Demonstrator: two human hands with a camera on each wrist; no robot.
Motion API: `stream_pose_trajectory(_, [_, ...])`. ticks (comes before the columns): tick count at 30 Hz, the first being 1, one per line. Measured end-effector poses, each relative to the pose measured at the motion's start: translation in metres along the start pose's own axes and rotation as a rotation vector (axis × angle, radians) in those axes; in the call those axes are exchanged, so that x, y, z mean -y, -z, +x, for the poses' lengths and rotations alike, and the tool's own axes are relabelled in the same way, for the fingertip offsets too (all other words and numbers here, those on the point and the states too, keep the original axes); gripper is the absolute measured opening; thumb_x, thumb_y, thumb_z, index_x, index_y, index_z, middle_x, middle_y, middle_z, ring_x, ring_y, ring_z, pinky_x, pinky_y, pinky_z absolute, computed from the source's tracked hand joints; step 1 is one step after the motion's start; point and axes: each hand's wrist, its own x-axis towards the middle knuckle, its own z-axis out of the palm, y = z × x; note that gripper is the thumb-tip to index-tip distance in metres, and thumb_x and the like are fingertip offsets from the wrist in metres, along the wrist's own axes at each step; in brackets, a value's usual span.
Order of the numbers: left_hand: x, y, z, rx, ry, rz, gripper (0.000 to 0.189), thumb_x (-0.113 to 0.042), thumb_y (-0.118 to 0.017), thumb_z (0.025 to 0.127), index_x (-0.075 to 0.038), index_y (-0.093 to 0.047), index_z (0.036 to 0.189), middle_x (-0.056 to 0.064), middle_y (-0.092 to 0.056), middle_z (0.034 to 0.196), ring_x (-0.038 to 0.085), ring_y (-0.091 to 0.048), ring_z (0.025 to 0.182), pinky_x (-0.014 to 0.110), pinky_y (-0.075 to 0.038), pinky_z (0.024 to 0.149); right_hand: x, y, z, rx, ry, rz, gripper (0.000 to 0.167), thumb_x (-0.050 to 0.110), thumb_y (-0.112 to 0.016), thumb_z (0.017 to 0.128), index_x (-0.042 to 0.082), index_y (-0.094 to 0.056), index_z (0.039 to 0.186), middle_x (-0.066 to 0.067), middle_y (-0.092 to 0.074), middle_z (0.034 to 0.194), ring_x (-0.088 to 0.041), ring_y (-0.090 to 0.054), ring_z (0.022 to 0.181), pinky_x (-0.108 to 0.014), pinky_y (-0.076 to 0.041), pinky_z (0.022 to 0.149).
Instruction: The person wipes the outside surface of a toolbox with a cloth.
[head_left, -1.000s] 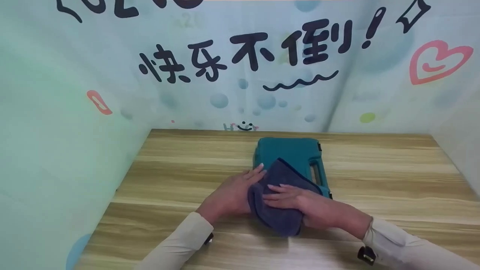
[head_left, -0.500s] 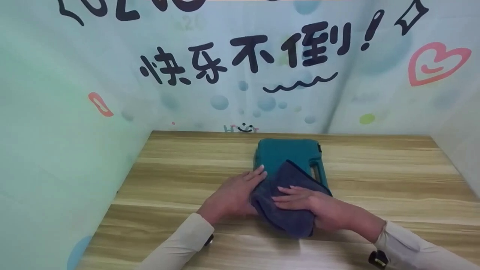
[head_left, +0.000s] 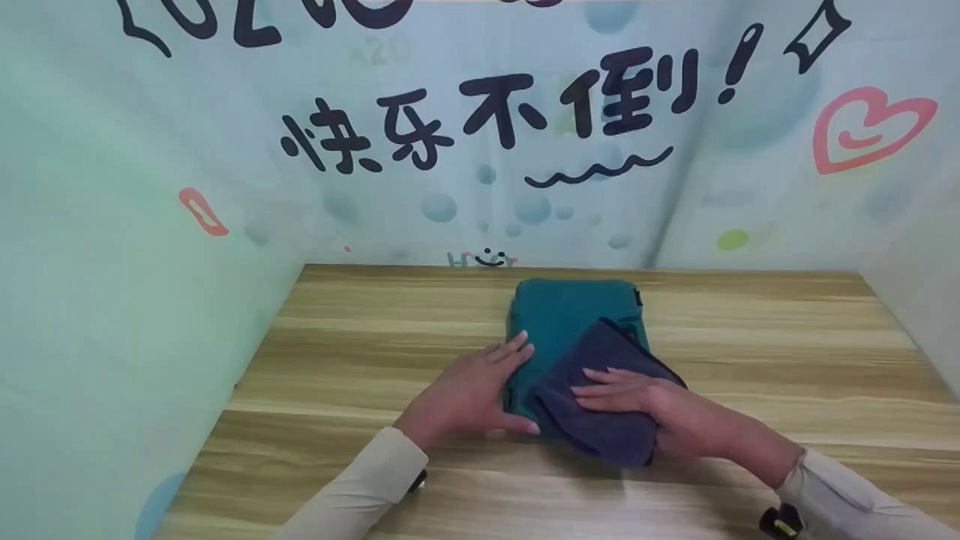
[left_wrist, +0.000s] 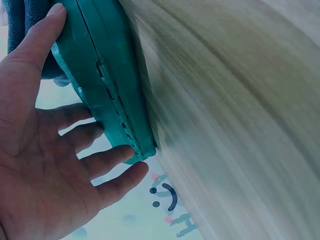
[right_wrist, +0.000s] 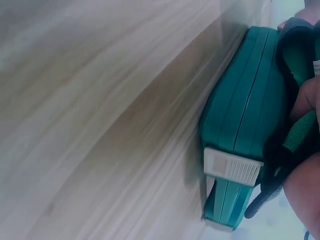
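Note:
A teal hard plastic case (head_left: 574, 304) lies flat on the wooden table, its handle side to the right and partly covered. My left hand (head_left: 469, 386) rests at the case's left side with fingers spread, the thumb touching the near left corner. In the left wrist view, the left hand's fingers (left_wrist: 82, 135) lie along the hinged edge. My right hand (head_left: 652, 409) holds a dark blue-grey cloth (head_left: 600, 356) against the case's near right part. Its fingers stretch over the cloth; in the right wrist view, a digit tucks into the cloth's green-sided folds (right_wrist: 300, 132).
Wood-grain table (head_left: 360, 337) surrounds the case. A pale printed backdrop (head_left: 420, 225) with black characters stands behind and at the sides. In the right wrist view, a light grey latch (right_wrist: 232, 166) sits on the case's edge.
My right hand has slid the cloth rightward across the case, baring more of its left part and covering more of the handle. The left hand stays in place, and its thumb has come into view.

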Motion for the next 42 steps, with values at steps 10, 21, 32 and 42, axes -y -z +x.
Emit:
stream_pose_trajectory(10, [-0.005,0.000,0.001,0.009,0.005,-0.032,0.110,-0.073,-0.067,0.083,-0.014,-0.021,0.163,0.000,-0.007,0.169,0.023,-0.020,0.151,0.047,-0.026,0.116,-0.017,0.011,-0.008,-0.063,-0.027,0.024,0.058,0.018,-0.077,0.094,0.010,-0.056,0.147,-0.005,-0.055,0.147,-0.040,-0.038,0.141,-0.050,-0.022,0.116])
stream_pose_trajectory(21, [-0.008,0.002,0.000,0.012,0.016,-0.049,0.110,-0.071,-0.069,0.083,-0.014,-0.021,0.163,0.000,-0.006,0.169,0.023,-0.019,0.151,0.044,-0.027,0.115,-0.038,0.017,-0.014,-0.159,-0.085,0.142,0.058,-0.004,-0.072,0.090,0.010,-0.058,0.145,-0.011,-0.052,0.149,-0.041,-0.036,0.143,-0.033,-0.023,0.114])
stream_pose_trajectory(32, [-0.018,0.004,0.003,0.075,0.066,-0.025,0.108,-0.066,-0.073,0.083,-0.012,-0.022,0.163,0.004,-0.006,0.170,0.026,-0.020,0.151,0.043,-0.027,0.116,-0.060,0.013,-0.021,-0.254,-0.114,0.171,0.063,-0.018,-0.064,0.087,0.006,-0.058,0.144,-0.015,-0.053,0.148,-0.047,-0.034,0.141,-0.022,-0.021,0.113])
stream_pose_trajectory(42, [-0.038,0.028,0.017,0.190,0.180,0.039,0.101,-0.071,-0.068,0.083,-0.023,-0.028,0.163,0.009,-0.012,0.168,0.032,-0.025,0.149,0.048,-0.031,0.113,-0.063,0.022,-0.014,-0.280,-0.214,0.139,0.080,-0.032,-0.051,0.079,0.007,-0.053,0.149,-0.012,-0.049,0.151,-0.044,-0.031,0.143,-0.020,-0.019,0.112])
